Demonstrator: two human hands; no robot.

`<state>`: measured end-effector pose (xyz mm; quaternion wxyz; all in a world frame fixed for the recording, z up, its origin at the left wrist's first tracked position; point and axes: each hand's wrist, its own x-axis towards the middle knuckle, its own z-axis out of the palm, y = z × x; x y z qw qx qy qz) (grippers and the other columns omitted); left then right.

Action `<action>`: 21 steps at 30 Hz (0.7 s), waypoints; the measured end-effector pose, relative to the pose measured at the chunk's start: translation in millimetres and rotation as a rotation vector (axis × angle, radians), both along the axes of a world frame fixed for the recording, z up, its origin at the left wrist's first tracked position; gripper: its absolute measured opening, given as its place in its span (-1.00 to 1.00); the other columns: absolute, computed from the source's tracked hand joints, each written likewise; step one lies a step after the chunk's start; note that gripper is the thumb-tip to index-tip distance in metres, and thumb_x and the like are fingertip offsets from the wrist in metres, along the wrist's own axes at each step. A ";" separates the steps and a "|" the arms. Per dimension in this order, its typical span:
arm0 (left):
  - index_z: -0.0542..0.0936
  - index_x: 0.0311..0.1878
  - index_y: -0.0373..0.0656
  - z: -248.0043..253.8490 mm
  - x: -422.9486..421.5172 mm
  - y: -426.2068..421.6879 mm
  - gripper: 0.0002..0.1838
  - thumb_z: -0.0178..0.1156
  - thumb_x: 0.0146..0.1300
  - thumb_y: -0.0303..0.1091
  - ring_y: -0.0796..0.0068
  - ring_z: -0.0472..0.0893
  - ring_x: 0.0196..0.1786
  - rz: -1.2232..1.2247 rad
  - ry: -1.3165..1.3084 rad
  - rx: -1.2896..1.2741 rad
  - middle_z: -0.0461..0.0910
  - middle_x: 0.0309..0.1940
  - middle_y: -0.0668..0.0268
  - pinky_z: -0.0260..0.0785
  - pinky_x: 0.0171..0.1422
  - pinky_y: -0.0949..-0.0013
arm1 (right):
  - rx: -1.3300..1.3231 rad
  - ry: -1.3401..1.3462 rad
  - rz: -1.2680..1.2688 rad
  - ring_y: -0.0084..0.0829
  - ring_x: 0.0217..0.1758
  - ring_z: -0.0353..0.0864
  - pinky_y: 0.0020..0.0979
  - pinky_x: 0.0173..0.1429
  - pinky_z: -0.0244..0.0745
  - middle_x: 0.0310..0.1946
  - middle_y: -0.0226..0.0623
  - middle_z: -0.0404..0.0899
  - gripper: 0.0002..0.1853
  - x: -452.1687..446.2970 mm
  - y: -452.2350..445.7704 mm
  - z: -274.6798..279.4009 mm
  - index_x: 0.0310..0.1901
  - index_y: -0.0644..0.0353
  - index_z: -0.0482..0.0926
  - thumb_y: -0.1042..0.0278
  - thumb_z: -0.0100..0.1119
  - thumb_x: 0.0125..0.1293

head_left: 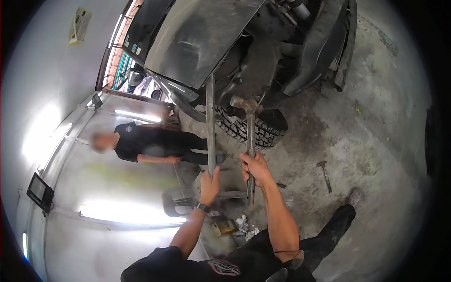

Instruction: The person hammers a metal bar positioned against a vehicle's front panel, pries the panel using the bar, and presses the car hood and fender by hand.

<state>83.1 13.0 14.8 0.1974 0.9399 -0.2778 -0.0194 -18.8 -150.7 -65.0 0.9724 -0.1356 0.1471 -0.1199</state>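
My left hand [209,186], with a dark watch on its wrist, grips the lower end of a long flat metal bar [210,122]. The bar's far end reaches the lower edge of a dark car panel [192,42]. In my right hand [256,169] is a hammer [251,131], held by its metal handle. The hammer's rusty head is raised to the right of the bar, apart from it, in front of the car's tyre [268,129].
Another person [155,143] in black stands at the left, near the car. A second hammer [324,176] lies on the concrete floor at the right. A yellow tin [224,228] and crumpled white paper [242,223] are near my body.
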 end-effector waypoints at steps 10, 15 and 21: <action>0.56 -0.24 -0.32 -40.3 -12.0 -10.6 -0.52 0.14 0.44 0.03 0.35 0.46 -0.56 0.070 -0.104 -0.061 0.47 -0.64 0.20 0.31 -0.40 0.23 | -0.106 -0.054 0.001 -0.56 -0.81 0.32 -0.40 -0.73 0.27 -0.73 -0.50 0.32 -0.73 18.0 -36.9 -2.0 -0.42 0.08 0.35 0.28 0.17 0.41; 0.51 -0.31 -0.31 -49.0 -4.8 -8.1 -0.53 0.14 0.44 0.01 0.39 0.42 -0.57 0.111 -0.057 -0.109 0.42 -0.66 0.24 0.28 -0.42 0.23 | -0.090 -0.108 -0.032 -0.52 -0.82 0.33 -0.38 -0.73 0.26 -0.74 -0.47 0.32 -0.71 20.5 -49.2 -16.8 -0.46 0.12 0.36 0.30 0.16 0.42; 0.53 -0.28 -0.27 -43.9 -3.1 -6.9 -0.61 0.12 0.47 -0.08 0.65 0.41 -0.57 0.071 -0.024 -0.054 0.41 -0.64 0.45 0.26 -0.48 0.38 | -0.054 -0.104 -0.040 -0.51 -0.82 0.32 -0.38 -0.73 0.25 -0.74 -0.45 0.32 -0.73 21.6 -55.7 -14.1 -0.46 0.13 0.39 0.30 0.15 0.41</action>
